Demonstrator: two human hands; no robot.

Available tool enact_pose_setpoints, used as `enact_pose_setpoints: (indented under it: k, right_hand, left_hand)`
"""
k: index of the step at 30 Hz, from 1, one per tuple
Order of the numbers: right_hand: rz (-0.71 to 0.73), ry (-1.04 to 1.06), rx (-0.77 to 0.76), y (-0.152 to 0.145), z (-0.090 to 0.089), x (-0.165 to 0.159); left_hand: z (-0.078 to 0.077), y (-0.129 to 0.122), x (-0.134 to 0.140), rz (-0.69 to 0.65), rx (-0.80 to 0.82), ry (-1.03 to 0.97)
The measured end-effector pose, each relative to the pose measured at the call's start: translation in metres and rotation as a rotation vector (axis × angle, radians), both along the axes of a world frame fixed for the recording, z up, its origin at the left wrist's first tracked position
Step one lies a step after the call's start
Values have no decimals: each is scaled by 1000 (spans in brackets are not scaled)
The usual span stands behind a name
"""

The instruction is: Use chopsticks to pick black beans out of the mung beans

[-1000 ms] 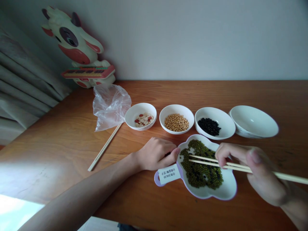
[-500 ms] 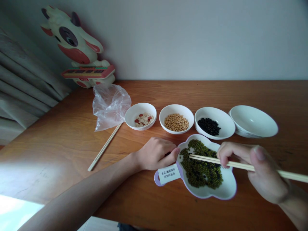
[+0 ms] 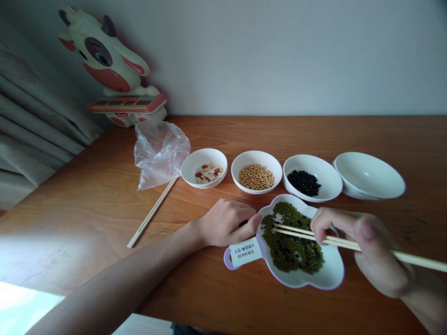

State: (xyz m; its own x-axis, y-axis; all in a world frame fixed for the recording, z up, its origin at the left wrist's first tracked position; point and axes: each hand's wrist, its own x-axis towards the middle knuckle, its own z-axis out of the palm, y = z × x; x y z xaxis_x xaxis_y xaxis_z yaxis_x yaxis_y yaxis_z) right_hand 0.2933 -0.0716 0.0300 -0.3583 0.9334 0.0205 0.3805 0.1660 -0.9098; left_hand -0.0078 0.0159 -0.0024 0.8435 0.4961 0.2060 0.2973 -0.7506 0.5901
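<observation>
A white flower-shaped dish [image 3: 333, 273] with a purple rim and a labelled handle lies on the table. Green mung beans [image 3: 296, 217] mixed with some black beans cover much of its bottom. My left hand [image 3: 228, 223] is closed at the dish's left edge, thumb tip on the rim; its other fingers are curled and partly hidden. From the right, my right hand [image 3: 370, 251] grips a pair of wooden chopsticks [image 3: 340, 241]. Their tips are slightly apart over the beans in the dish's left part. Whether they touch a bean is too small to tell.
Behind the dish stand white bowls in a row: one with nut slices [image 3: 209, 173], one with soybeans [image 3: 256, 177], one with black beans [image 3: 303, 183], and a bare bowl [image 3: 368, 173]. More chopsticks [image 3: 152, 213] lie left, by a plastic bag [image 3: 160, 153] and a cow toy [image 3: 115, 70].
My right hand has shifted slightly left and the chopstick tips have spread a little apart. My left hand and the dish stay put.
</observation>
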Motion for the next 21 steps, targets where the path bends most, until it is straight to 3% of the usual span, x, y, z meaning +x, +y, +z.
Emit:
enact_pose_setpoints:
  k: [13,21]
  right_hand:
    - [-7,10,41,1,-3,-4]
    - [8,42,152,3,-7,-2]
  left_hand:
    - [-2,0,0,-12,-18,-17]
    - [-1,0,0,-9,-1,-8]
